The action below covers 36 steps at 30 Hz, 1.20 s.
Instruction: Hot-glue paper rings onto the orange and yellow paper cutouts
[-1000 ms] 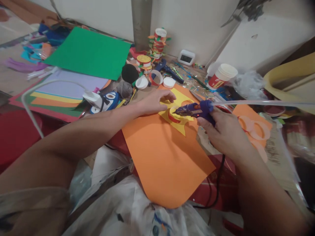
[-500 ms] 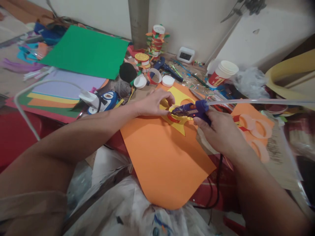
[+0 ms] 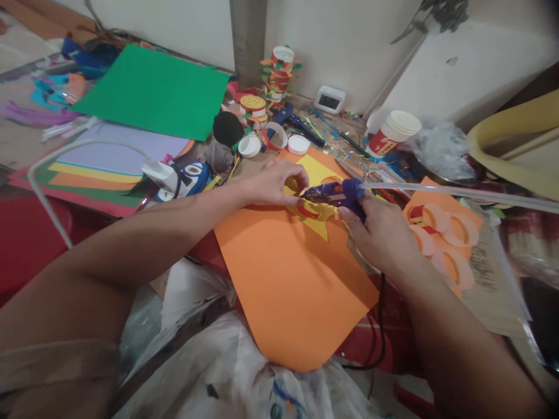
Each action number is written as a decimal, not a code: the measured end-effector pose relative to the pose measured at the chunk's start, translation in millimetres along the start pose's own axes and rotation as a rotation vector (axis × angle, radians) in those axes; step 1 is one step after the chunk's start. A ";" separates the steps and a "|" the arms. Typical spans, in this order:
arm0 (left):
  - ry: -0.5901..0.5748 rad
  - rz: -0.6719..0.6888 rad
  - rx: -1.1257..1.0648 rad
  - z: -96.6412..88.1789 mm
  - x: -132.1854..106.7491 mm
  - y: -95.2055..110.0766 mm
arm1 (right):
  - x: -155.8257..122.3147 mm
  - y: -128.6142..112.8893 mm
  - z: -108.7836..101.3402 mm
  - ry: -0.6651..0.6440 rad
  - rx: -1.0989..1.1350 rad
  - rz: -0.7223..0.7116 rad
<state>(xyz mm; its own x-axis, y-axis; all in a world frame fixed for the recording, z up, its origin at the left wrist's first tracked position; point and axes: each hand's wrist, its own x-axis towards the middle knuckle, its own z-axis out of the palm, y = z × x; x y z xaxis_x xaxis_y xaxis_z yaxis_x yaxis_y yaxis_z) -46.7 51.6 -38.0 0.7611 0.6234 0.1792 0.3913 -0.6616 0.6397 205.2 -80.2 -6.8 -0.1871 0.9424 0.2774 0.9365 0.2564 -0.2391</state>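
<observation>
My right hand point(image 3: 384, 230) is closed around a dark blue hot glue gun point(image 3: 338, 195) with a clear glue stick point(image 3: 458, 193) sticking out of its back. The gun's nozzle points left and meets the fingertips of my left hand point(image 3: 279, 183). My left thumb and fingers are curled in a pinch on a small paper ring point(image 3: 311, 210) with a red band, mostly hidden by the gun and hand. Under it lies a yellow paper sheet point(image 3: 321, 230) with curved cut-outs, resting on a large orange sheet point(image 3: 297, 285).
Pale cut paper-cup rings point(image 3: 458, 230) lie on orange paper at right. Stacked paper cups point(image 3: 395, 134), a small digital clock point(image 3: 330, 100) and a decorated cup tower point(image 3: 279, 75) stand behind. A green sheet point(image 3: 157, 93) and a white plug point(image 3: 157, 174) are at left.
The glue gun and my right hand have shifted slightly left and the glue stick's rear end has dropped. My left hand stays nearly in place.
</observation>
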 end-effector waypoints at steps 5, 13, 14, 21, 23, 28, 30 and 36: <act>0.009 0.004 -0.019 1.3 0.5 -0.6 | -2.4 2.7 4.2 0.043 -0.090 -0.014; -0.004 -0.029 0.018 0.2 0.2 2.1 | -3.3 1.0 2.0 0.047 -0.158 -0.040; -0.008 -0.029 0.020 -0.4 0.1 2.6 | -3.7 1.2 2.2 0.044 -0.170 -0.042; -0.008 -0.007 0.001 0.1 0.8 0.9 | -7.7 -0.3 4.4 0.079 -0.195 -0.023; 0.000 -0.003 0.006 1.4 1.6 -1.3 | -7.6 -2.3 3.5 0.047 -0.171 -0.012; 0.017 0.011 0.025 2.2 2.3 -3.7 | -4.1 -5.1 2.1 0.019 -0.137 0.023; -0.001 0.001 0.019 1.4 2.0 -2.1 | -2.5 -5.4 2.1 0.016 -0.120 0.009; 0.002 -0.023 -0.014 0.6 2.2 1.1 | -1.0 -3.6 2.8 -0.027 -0.120 -0.003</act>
<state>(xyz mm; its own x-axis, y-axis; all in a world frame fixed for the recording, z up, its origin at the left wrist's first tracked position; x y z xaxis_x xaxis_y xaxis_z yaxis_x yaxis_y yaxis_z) -44.3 52.0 -37.3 0.7510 0.6391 0.1658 0.4015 -0.6414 0.6538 201.2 -81.5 -8.8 -0.1968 0.9474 0.2524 0.9644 0.2335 -0.1244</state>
